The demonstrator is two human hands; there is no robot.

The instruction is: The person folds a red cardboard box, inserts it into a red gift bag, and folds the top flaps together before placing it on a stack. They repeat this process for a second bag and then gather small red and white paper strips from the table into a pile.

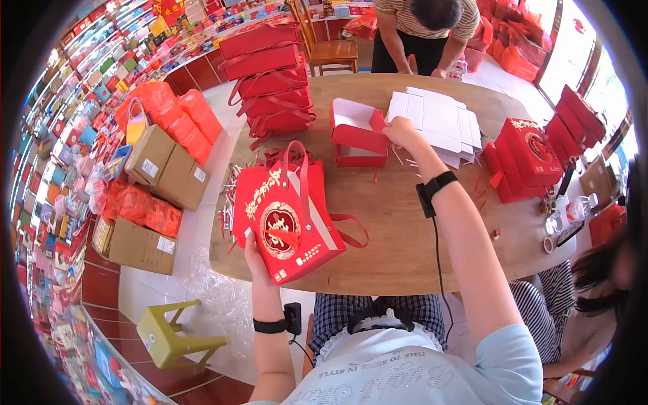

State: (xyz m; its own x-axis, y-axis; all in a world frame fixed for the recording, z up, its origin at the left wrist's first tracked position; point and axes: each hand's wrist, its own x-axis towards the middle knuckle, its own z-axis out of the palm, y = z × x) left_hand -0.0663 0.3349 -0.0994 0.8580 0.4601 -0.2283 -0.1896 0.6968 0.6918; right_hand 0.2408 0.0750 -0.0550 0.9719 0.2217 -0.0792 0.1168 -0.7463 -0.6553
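Observation:
My left hand (255,260) grips the lower left edge of a red gift bag (314,248) with ribbon handles, gold lettering and a round emblem with a red tassel. The bag is tilted over the near left part of the table. Farther out, my right hand (403,133) is closed on the right end of an open red box (358,135) with a white inside. That box sits over another red box (361,156) on the table. Right beside my right hand lies a stack of flat white cardboard pieces (435,121).
A pile of red boxes with ribbons (266,81) stands at the table's far left. More red gift boxes (530,158) are on the right. One person (428,30) stands across the wooden table (405,236); another sits at right. A green stool (179,337) is at lower left.

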